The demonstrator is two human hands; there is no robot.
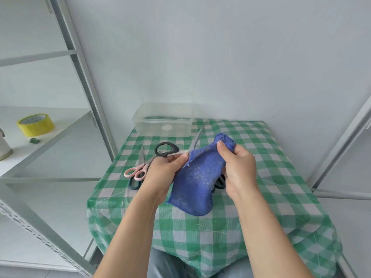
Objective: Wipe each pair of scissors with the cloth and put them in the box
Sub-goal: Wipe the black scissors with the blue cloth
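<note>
2 hands are showing in my feed, both raised above the green checked table (261, 177). I am seeing the left hand (162, 171) gripping the black-handled scissors (166, 149), its fingers curling round the shank just below the handle loop and its thumb pinching from the near side. The closed blades are pointing up and away toward the clear box (163, 122), which is sitting at the far edge of the table. The right hand (239, 167) is clutching the bunched top of the blue cloth (198, 177), thumb pressing on top and fingers wrapping behind. The cloth is hanging down between the 2 hands and touching the scissors near the pivot.

Pink scissors (136, 171) are lying on the table just left of the left hand, overlapping a dark teal handle (134, 184). Another black handle (220, 182) is peeking out behind the cloth. I cannot tell whether the box is holding anything. A yellow tape roll (35, 125) is resting on the shelf at left.
</note>
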